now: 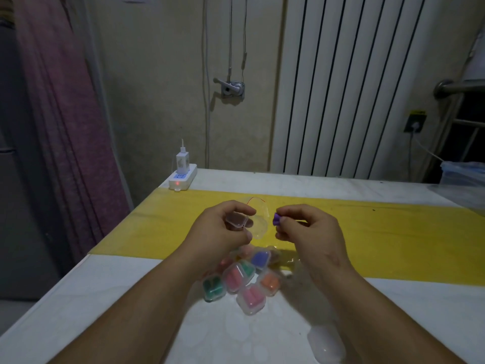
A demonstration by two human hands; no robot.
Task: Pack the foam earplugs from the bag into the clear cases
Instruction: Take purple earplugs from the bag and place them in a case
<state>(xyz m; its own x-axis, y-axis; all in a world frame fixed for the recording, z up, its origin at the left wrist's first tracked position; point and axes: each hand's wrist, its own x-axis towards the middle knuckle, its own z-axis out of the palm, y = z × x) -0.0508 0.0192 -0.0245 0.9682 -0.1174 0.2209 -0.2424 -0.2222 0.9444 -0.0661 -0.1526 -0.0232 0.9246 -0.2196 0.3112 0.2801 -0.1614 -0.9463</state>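
My left hand [223, 229] holds a small clear case [237, 219] above the yellow strip, its lid side facing right. My right hand [304, 229] pinches purple foam earplugs [276, 219] between thumb and fingertips, a short gap to the right of the case. Behind the hands lies a clear plastic bag [258, 215] with a red line near its top. Under my wrists sits a cluster of several filled clear cases [242, 278] holding green, pink, orange and purple earplugs.
The white table [105, 298] carries a yellow strip [393, 232] across its middle. A white power strip [183, 180] with a charger sits at the far left corner. A radiator [341, 88] stands behind, and a plastic container [463, 173] at the right edge.
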